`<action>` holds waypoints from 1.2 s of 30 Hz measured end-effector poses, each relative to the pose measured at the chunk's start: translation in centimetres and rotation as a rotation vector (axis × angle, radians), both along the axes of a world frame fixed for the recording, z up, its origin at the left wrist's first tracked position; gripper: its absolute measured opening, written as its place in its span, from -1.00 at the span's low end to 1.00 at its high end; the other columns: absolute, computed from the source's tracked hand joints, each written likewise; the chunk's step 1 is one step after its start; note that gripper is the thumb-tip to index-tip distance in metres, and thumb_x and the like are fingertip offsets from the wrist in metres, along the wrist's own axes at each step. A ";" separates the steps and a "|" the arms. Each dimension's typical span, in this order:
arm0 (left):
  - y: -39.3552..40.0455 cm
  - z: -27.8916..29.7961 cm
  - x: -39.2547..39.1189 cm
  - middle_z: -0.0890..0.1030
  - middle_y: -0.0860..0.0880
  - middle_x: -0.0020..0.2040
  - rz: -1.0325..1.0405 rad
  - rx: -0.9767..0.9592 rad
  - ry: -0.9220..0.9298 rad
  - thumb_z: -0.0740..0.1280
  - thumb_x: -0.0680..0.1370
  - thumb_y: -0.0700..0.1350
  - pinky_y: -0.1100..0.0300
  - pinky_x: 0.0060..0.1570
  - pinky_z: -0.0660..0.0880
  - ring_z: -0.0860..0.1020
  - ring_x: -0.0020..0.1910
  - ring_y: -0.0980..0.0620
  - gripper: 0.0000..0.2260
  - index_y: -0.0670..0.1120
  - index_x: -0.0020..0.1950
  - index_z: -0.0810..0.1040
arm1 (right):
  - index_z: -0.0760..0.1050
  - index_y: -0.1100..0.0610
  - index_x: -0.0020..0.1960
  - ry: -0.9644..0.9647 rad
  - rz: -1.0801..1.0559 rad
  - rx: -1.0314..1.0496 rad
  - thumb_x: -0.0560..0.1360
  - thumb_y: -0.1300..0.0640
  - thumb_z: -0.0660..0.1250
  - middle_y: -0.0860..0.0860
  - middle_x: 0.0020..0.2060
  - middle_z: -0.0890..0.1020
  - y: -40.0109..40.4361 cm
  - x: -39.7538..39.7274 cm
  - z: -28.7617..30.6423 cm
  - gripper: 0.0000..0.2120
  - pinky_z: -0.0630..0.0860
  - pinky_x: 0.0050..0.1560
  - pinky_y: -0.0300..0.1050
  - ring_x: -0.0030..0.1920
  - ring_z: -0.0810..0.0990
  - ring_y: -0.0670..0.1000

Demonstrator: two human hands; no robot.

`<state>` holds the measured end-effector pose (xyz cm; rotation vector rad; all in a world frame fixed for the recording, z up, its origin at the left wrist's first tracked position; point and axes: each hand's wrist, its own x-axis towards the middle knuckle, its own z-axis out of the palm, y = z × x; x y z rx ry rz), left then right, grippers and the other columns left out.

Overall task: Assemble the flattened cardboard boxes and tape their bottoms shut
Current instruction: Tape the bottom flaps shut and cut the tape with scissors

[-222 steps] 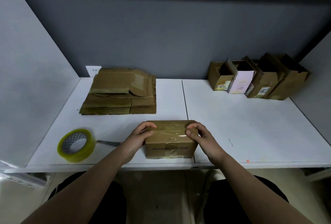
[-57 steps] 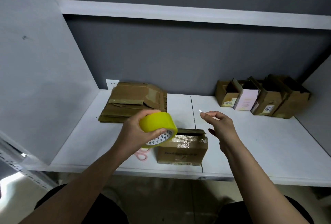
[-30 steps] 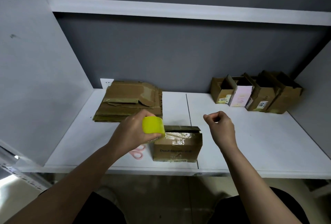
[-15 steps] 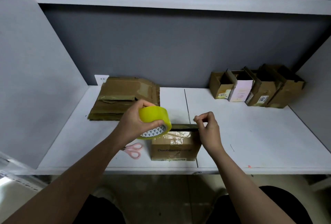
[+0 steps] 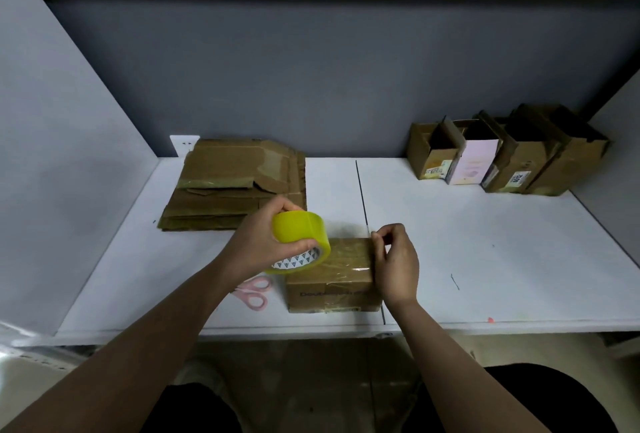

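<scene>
A small brown cardboard box (image 5: 332, 289) stands near the front edge of the white table (image 5: 485, 252), its taped face up. My left hand (image 5: 258, 244) grips a yellow tape roll (image 5: 301, 240) just above the box's left end. Clear tape stretches from the roll across the box top. My right hand (image 5: 394, 259) pinches the tape's free end at the box's right top edge. A stack of flattened cardboard boxes (image 5: 235, 183) lies at the back left.
Several assembled boxes (image 5: 505, 155) stand in a row at the back right. Pink scissors (image 5: 254, 292) lie left of the small box, partly under my left arm. Grey walls close in both sides and the back. A shelf runs overhead.
Both hands have come down to the box. The roll now sits lower over its left end and my right hand has brought the tape end down to the box's right edge.
</scene>
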<state>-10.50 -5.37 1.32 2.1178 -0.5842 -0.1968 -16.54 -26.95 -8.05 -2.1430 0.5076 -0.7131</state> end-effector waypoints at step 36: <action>-3.5 1.4 0.1 0.50 0.08 0.01 -0.128 0.376 -0.180 0.49 0.34 0.20 0.22 -0.31 0.40 0.49 -0.06 0.05 -0.53 0.09 0.11 0.39 | 0.45 0.16 -0.14 0.237 -0.035 0.625 0.55 0.16 0.32 0.07 -0.15 0.62 -3.0 -2.3 1.0 -0.88 0.41 -0.27 -0.21 -0.26 0.59 -0.05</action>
